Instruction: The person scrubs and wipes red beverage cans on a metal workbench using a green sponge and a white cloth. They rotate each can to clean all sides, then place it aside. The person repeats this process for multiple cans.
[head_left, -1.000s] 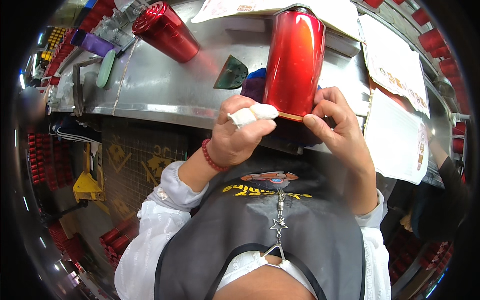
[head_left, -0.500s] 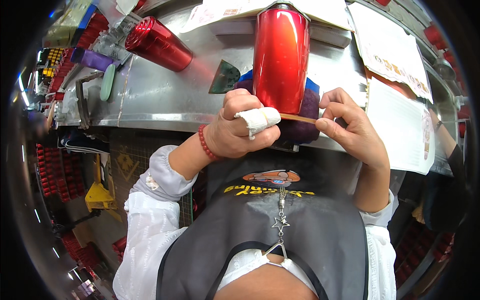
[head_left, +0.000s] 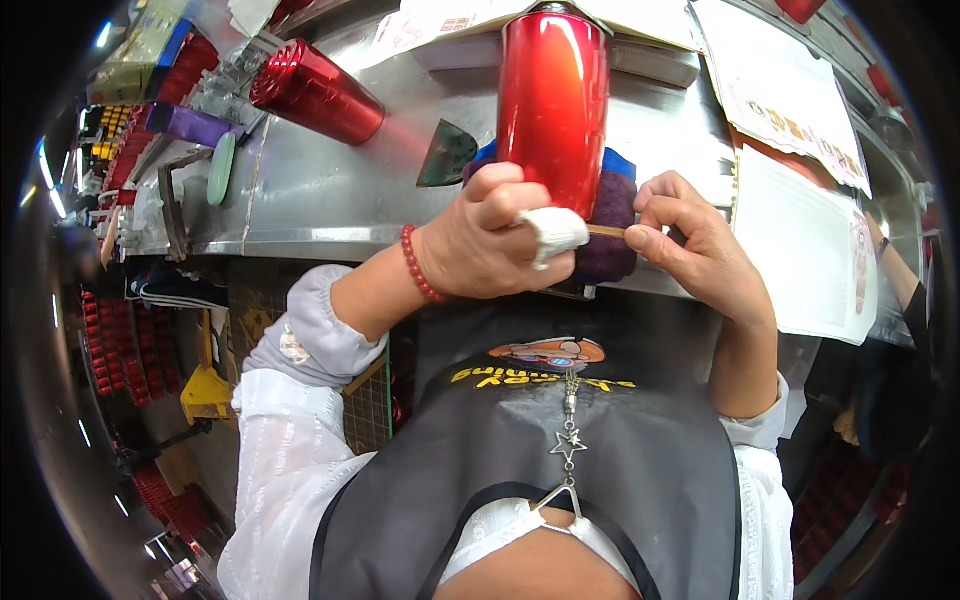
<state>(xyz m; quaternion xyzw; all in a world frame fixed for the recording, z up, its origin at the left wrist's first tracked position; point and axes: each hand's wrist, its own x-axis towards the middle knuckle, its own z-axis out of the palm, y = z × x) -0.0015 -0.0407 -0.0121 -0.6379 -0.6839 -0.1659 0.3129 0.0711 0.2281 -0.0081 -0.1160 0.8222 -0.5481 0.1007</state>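
A glossy red metal cylinder (head_left: 553,110) lies on a dark purple cloth (head_left: 613,210) at the bench's near edge, its near end toward me. My left hand (head_left: 495,240), closed, has a white cloth (head_left: 560,230) wrapped about its fingers, beside that near end. Between thumb and forefinger, my right hand (head_left: 700,245) pinches one end of a thin tan strip (head_left: 607,232). The strip's other end runs in behind the white cloth, so I cannot see how the left fingers hold it. Whether the left hand touches the cylinder is unclear.
Another red cylinder (head_left: 318,92) lies at the left, near a dark green flat piece (head_left: 447,155) and a pale green oval object (head_left: 221,170). Printed paper sheets (head_left: 800,245) cover the right side. Another person's forearm (head_left: 900,270) shows at the far right.
My left hand and its white cloth have shifted right, toward my right hand. Less of the tan strip shows between them. The right hand keeps its pinch.
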